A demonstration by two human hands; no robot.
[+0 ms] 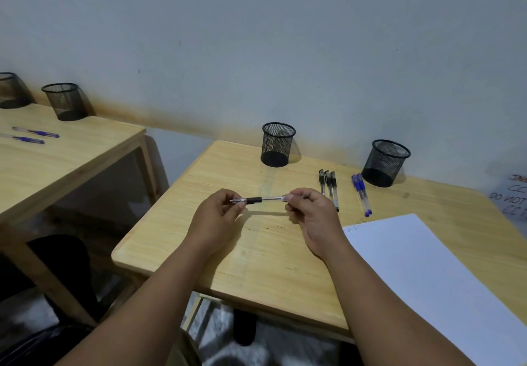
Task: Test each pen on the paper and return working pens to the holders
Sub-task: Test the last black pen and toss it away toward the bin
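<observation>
Black pen held level between both hands above the desk, cap end at the left.

Left hand (pixel 221 211) pinches the capped end of the black pen (pixel 261 199), right hand (pixel 309 213) grips the barrel's other end; likely pulling the cap for a test. Relative to the paper (pixel 427 274): pen just left of its far corner; three black pens (pixel 328 187) and two blue pens (pixel 361 194) beyond it, sorted by colour below the two mesh holders (pixel 277 144).

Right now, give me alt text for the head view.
Both hands, left and right, hold a black pen level above the desk. Behind sit two mesh holders, three black pens and two blue pens; paper lies right.
</observation>
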